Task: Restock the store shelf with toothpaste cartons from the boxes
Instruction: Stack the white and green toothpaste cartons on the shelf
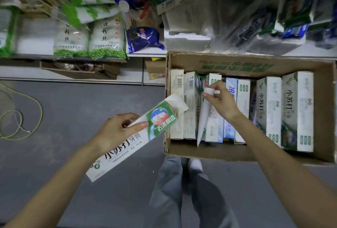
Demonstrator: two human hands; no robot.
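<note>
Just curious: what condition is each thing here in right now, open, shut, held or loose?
Toothpaste carton: out of the box, end flap open, gripped by the left hand.
White tube: upright in the box, top pinched by the right hand.
Cardboard box: open-topped, partly full.
Boxed cartons: standing on edge in a row, with gaps.

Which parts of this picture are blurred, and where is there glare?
Head view: the packages at the upper right are smeared with blur; the carton in the left hand and the cardboard box look sharp; the blue bag shows glare.
</note>
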